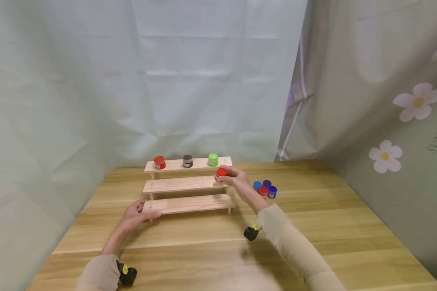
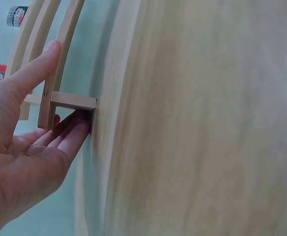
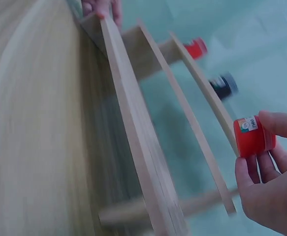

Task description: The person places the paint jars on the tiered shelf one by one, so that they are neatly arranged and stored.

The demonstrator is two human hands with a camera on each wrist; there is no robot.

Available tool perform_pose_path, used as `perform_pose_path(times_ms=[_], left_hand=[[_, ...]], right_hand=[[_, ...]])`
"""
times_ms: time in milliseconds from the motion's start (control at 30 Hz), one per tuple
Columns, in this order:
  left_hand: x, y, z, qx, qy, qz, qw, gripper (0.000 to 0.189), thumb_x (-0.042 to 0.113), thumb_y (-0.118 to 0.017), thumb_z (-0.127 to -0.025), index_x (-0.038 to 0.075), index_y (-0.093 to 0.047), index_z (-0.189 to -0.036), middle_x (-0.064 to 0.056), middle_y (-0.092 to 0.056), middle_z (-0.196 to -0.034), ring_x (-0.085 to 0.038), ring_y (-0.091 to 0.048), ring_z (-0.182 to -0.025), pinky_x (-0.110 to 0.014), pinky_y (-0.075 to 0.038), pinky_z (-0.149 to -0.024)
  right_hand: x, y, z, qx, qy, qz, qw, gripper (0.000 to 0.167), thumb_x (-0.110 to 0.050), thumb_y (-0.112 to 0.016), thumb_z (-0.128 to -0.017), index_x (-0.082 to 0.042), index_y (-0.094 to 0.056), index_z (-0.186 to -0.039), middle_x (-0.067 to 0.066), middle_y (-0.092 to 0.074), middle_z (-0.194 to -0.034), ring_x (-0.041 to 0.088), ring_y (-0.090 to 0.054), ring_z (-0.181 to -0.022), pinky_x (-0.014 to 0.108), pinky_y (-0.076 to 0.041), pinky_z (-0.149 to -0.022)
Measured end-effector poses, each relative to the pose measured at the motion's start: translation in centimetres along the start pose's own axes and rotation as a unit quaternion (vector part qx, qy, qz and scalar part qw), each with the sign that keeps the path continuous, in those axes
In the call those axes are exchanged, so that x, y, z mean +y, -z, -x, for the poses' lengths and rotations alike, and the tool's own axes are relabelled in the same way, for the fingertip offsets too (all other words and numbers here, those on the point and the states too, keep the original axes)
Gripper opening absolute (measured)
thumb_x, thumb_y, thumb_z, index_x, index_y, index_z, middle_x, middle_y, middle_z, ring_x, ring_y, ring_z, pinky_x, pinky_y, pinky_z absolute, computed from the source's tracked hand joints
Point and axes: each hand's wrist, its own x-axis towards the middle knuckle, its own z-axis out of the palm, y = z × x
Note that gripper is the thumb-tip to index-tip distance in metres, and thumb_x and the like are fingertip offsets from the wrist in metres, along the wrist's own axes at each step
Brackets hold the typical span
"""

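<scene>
A three-step wooden stand (image 1: 189, 204) stands on the table. My left hand (image 1: 134, 217) grips the left end of its lowest step, thumb on the front edge and fingers behind by the leg. Between thumb and fingers, my right hand (image 1: 238, 180) holds a small red paint jar (image 3: 251, 136) at the right end of the middle step. On the top step sit three similar jars in a row: a red jar (image 1: 159, 162), a black jar (image 1: 187, 161) and a light green jar (image 1: 213, 159).
Right of the stand, several jars cluster on the table (image 1: 335, 226): a light blue jar (image 1: 257, 185), a purple jar (image 1: 267, 184), another red jar (image 1: 263, 191) and a dark blue jar (image 1: 272, 192). Pale cloth (image 1: 218, 81) hangs behind the table.
</scene>
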Motion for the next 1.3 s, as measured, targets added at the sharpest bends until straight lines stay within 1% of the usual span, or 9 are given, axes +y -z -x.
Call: perform_pose_path(times_ms=[100,233,467,600,733,900,1067,1200,1300], left_hand=[[0.1,-0.2,-0.1,0.001,-0.001,0.001,1.0000,0.095,0.034,-0.074,-0.086,-0.010,-0.018,-0.150,-0.034,-0.040,-0.147,-0.038,-0.048,-0.131,-0.036,-0.045,-0.102],[0.4,-0.2,0.0,-0.004,0.003,0.007,1.0000,0.100,0.035,-0.073,-0.086,-0.011,-0.012,-0.151,-0.035,-0.035,-0.150,-0.042,-0.043,-0.135,-0.045,-0.040,-0.109],[0.6,-0.4,0.0,-0.001,0.001,0.010,0.9999,0.099,0.032,-0.075,-0.085,-0.012,-0.014,-0.150,-0.036,-0.036,-0.149,-0.042,-0.044,-0.135,-0.044,-0.040,-0.109],[0.5,-0.3,-0.1,-0.005,0.014,0.011,0.9998,0.104,0.035,-0.074,-0.085,-0.012,-0.009,-0.151,-0.036,-0.030,-0.151,-0.045,-0.040,-0.138,-0.051,-0.036,-0.114],[0.4,-0.1,0.0,-0.008,0.023,0.010,0.9997,0.105,0.037,-0.074,-0.086,-0.012,-0.007,-0.151,-0.037,-0.025,-0.153,-0.045,-0.036,-0.139,-0.054,-0.034,-0.115],[0.2,-0.1,0.0,-0.009,0.013,0.015,0.9998,0.101,0.035,-0.073,-0.087,-0.012,-0.010,-0.151,-0.036,-0.030,-0.152,-0.043,-0.040,-0.138,-0.053,-0.037,-0.113],[0.1,-0.1,0.0,-0.014,0.019,0.021,0.9995,0.105,0.037,-0.073,-0.087,-0.013,-0.007,-0.151,-0.037,-0.024,-0.154,-0.045,-0.034,-0.141,-0.055,-0.034,-0.115],[0.1,-0.1,0.2,-0.009,0.030,0.021,0.9993,0.105,0.037,-0.073,-0.086,-0.011,-0.007,-0.151,-0.035,-0.024,-0.155,-0.044,-0.034,-0.142,-0.054,-0.033,-0.116],[0.2,-0.1,0.1,-0.004,0.027,0.021,0.9994,0.103,0.038,-0.074,-0.086,-0.011,-0.010,-0.151,-0.035,-0.028,-0.153,-0.043,-0.037,-0.140,-0.053,-0.034,-0.115]], right_hand=[[0.1,-2.0,-0.2,-0.015,0.000,0.001,0.9999,0.049,-0.002,-0.067,-0.088,-0.004,-0.056,-0.136,0.018,-0.060,-0.134,0.022,-0.061,-0.115,0.025,-0.051,-0.094],[0.1,-4.8,-0.7,-0.026,0.008,0.004,0.9996,0.050,-0.004,-0.070,-0.087,-0.006,-0.058,-0.135,0.017,-0.061,-0.135,0.025,-0.060,-0.120,0.026,-0.051,-0.097],[0.3,-9.2,-1.5,-0.033,0.023,0.027,0.9988,0.050,-0.003,-0.074,-0.083,-0.002,-0.060,-0.131,0.017,-0.066,-0.127,0.017,-0.063,-0.111,0.024,-0.053,-0.093],[0.4,-11.5,-1.7,-0.036,0.021,0.028,0.9988,0.048,-0.003,-0.075,-0.082,-0.004,-0.063,-0.128,0.015,-0.068,-0.122,0.017,-0.064,-0.108,0.025,-0.053,-0.093],[0.0,-13.7,-1.9,-0.044,0.016,0.029,0.9985,0.047,-0.002,-0.075,-0.082,-0.004,-0.064,-0.127,0.013,-0.070,-0.120,0.014,-0.064,-0.105,0.023,-0.054,-0.089],[-0.2,-15.7,-2.3,-0.048,0.015,0.034,0.9981,0.046,-0.003,-0.075,-0.082,-0.006,-0.064,-0.127,0.011,-0.070,-0.120,0.011,-0.064,-0.103,0.020,-0.054,-0.086],[0.1,-17.2,-2.6,-0.033,0.009,0.040,0.9986,0.044,-0.002,-0.076,-0.081,-0.007,-0.066,-0.124,0.010,-0.071,-0.118,0.010,-0.064,-0.099,0.019,-0.053,-0.084],[0.7,-18.2,-3.0,-0.019,-0.002,0.072,0.9972,0.044,-0.004,-0.077,-0.080,-0.010,-0.067,-0.123,0.007,-0.072,-0.117,0.008,-0.062,-0.096,0.018,-0.052,-0.083],[0.9,-18.6,-3.2,-0.011,-0.006,0.099,0.9951,0.045,-0.004,-0.078,-0.080,-0.010,-0.067,-0.123,0.006,-0.072,-0.116,0.010,-0.063,-0.097,0.020,-0.053,-0.083]])
